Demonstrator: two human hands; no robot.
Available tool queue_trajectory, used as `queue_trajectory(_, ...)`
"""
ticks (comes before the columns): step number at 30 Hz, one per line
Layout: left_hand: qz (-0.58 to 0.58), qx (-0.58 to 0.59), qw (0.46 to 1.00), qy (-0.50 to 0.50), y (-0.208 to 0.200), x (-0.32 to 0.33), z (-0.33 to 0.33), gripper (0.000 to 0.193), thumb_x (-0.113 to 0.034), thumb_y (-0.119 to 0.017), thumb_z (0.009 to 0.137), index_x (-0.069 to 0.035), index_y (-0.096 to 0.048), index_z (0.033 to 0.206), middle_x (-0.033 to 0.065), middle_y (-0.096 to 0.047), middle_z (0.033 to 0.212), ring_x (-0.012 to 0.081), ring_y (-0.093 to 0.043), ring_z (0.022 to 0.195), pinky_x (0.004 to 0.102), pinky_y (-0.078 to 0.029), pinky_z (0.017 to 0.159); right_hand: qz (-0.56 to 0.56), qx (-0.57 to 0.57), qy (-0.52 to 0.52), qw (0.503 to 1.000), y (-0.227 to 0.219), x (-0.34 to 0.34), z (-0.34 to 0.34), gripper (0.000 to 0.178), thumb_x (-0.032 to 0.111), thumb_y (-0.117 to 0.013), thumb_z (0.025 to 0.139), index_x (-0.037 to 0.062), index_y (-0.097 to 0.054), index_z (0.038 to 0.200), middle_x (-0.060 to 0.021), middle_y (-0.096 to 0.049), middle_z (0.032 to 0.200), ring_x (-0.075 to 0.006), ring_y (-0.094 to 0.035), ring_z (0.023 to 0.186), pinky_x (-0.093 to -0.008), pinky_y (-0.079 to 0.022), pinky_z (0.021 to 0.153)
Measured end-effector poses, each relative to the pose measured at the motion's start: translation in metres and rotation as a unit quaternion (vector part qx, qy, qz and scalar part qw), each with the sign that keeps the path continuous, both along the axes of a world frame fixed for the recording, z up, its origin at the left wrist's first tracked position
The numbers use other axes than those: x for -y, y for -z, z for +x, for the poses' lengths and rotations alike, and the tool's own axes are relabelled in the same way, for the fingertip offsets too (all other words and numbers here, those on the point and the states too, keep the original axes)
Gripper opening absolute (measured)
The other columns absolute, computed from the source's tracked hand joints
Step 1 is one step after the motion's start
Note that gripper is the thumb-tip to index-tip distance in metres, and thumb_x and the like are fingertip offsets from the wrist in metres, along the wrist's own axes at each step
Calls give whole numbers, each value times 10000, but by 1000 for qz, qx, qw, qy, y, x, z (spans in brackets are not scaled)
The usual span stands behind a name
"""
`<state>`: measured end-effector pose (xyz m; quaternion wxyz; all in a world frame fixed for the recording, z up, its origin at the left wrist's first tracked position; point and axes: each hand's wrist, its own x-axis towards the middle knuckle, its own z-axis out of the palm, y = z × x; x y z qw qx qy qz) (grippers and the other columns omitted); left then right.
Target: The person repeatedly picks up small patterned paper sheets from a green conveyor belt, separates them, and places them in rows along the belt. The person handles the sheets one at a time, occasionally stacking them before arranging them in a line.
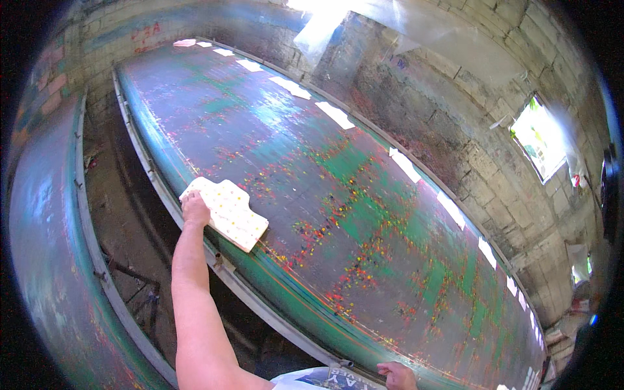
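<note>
A pale, garment-shaped fabric piece (229, 209) with small coloured spots lies at the near left edge of a long, paint-stained table (312, 214). My left arm is stretched out to it, and my left hand (195, 207) has its fingers closed on the piece's left side. The fingertips are partly hidden. At the bottom of the view, my right hand (398, 376) is beside the table's near edge with its fingers curled. Whether anything is inside it cannot be seen.
White flat pieces (335, 116) line the far edge of the table. A metal rail (153, 179) runs along its near side. Another stained table (49, 227) stands at left, across a narrow gap. Beyond is a block wall (481, 153) with a bright window opening (539, 138).
</note>
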<state>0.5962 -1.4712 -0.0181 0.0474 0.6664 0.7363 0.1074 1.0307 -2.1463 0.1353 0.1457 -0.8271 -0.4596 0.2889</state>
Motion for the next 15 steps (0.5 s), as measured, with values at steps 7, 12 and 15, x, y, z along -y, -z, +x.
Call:
queue_trajectory(7,1,8,999,36,25,-63,-45,358,-101,-655,948,-61,-664,1303,159,-673,1384,355,-593,1370,444,-494,1140,34,55,-58,996,2,-18,-7,379,-29,-564,875,73,-789,1163,-164,-806,1054,-323,-784,984,-431,-625,904)
queue_trajectory(12,-61,79,994,-44,32,-104,-70,348,-163,-733,920,26,-715,1212,287,-755,1238,457,-712,1225,530,-570,1043,13,72,-87,994,24,-20,0,340,73,-577,906,116,-804,1156,-112,-814,1040,-338,-780,963,-475,-638,875)
queue_trajectory(15,-112,-301,920,225,37,-122,-80,461,-495,-793,890,-59,-839,1034,227,-797,1092,453,-744,1070,527,-579,955,5,71,-96,993,30,-24,3,366,88,-569,909,135,-784,1202,-97,-805,1066,-337,-772,998,-482,-631,886)
